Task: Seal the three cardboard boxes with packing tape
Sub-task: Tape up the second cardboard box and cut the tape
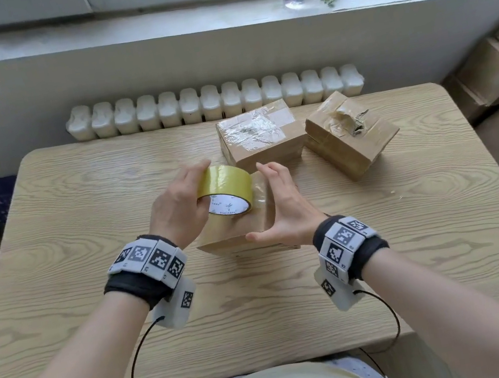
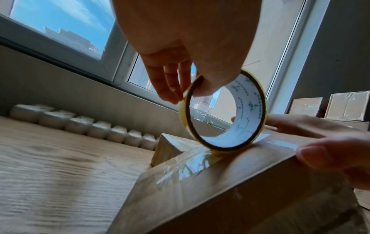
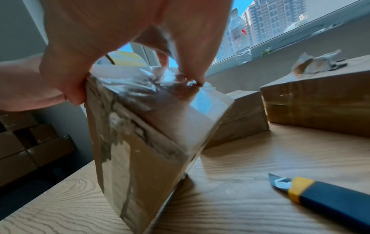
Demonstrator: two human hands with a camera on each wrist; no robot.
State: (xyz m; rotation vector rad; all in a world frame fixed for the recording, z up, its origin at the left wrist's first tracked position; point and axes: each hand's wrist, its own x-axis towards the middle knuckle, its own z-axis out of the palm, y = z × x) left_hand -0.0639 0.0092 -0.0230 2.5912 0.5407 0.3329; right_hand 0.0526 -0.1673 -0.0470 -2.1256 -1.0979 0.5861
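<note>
A: Left to right. Left hand [image 1: 174,207]?

B: Curled round the tape roll [image 1: 225,189], thumb through the core, roll standing on edge on the near box [image 1: 235,228], table [image 1: 75,192] centre.

A: Right hand [image 1: 281,206]?

B: Spread over that box's 3 o'clock end, thumb on the near edge, fingers pressing a glossy strip down. Bracing, not really clamping.

A: The others?

B: Second box [image 1: 260,135] at 12 o'clock, third box [image 1: 350,134] at 2, torn tape on top. Utility knife [image 3: 324,197] showed at 4 o'clock from the right wrist only.

A: Handling?

B: Boxes looked light, stiff, slick where taped, so hold bare cardboard edges. Roll rigid; film likely clings and wrinkles, so keep it taut.
</note>
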